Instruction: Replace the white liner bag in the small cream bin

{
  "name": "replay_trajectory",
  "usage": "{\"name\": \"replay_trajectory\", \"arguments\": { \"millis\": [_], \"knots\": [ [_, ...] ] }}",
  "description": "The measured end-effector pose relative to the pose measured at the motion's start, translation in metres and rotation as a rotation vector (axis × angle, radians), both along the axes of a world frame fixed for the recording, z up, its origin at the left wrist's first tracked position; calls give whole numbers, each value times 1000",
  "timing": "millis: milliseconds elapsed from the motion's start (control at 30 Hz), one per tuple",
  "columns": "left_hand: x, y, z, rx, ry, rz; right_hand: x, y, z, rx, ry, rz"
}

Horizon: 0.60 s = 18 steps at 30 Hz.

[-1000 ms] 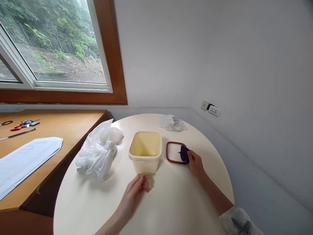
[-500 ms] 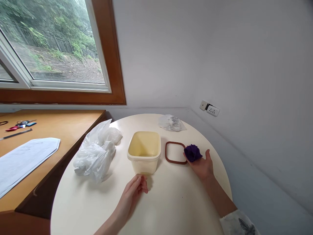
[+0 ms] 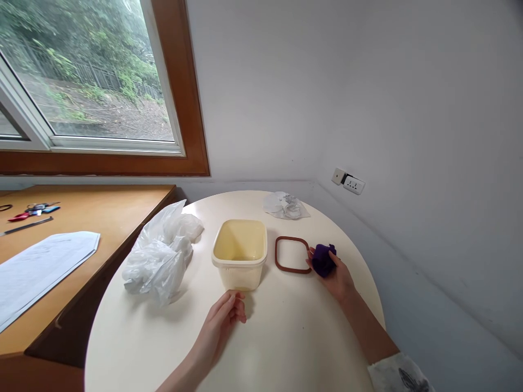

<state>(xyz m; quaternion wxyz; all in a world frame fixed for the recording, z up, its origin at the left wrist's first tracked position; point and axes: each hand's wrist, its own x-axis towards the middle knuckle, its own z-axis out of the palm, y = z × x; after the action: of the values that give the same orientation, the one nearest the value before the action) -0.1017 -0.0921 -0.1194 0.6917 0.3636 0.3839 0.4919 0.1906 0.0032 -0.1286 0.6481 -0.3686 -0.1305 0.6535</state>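
Note:
A bunched dark purple cloth [image 3: 323, 260] is gripped in my right hand [image 3: 337, 281], fingers beneath it and thumb over its right side. Beside those fingertips, a reddish-brown square ring [image 3: 292, 270] with rounded corners lies flat on the table. My left hand [image 3: 224, 314] rests just in front of the pale yellow plastic tub [image 3: 241, 275], its fingers curled together with nothing visible in them. The tub stands upright with its open top facing up. Whether my left fingertips touch its base, I cannot tell.
A crumpled clear plastic bag [image 3: 159, 261] lies left of the tub on the round white table [image 3: 281, 348]. A small crumpled translucent bag [image 3: 286, 206] sits at the back. Papers [image 3: 44, 261] and keys [image 3: 38, 208] lie on a wooden desk [image 3: 110, 204] at left.
My right hand has closed from a flat, upturned palm, its thumb now folded over the purple cloth. My left hand has hardly moved.

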Motion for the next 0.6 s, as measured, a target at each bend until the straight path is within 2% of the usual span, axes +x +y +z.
{"name": "replay_trajectory", "arguments": {
  "millis": [200, 300, 467, 600],
  "knots": [
    [-1, 0, 0, 5, -4, -3, 12, -2, 7, -68, -68, -59],
    [-1, 0, -1, 7, -11, -2, 21, -2, 8, -54, -176, -17],
    [1, 0, -1, 8, 1, 13, 42, -2, 7, -51, -555, 101],
    [1, -1, 1, 9, 21, 38, 62, 5, 0, -195, -898, 76]
  ]
}}
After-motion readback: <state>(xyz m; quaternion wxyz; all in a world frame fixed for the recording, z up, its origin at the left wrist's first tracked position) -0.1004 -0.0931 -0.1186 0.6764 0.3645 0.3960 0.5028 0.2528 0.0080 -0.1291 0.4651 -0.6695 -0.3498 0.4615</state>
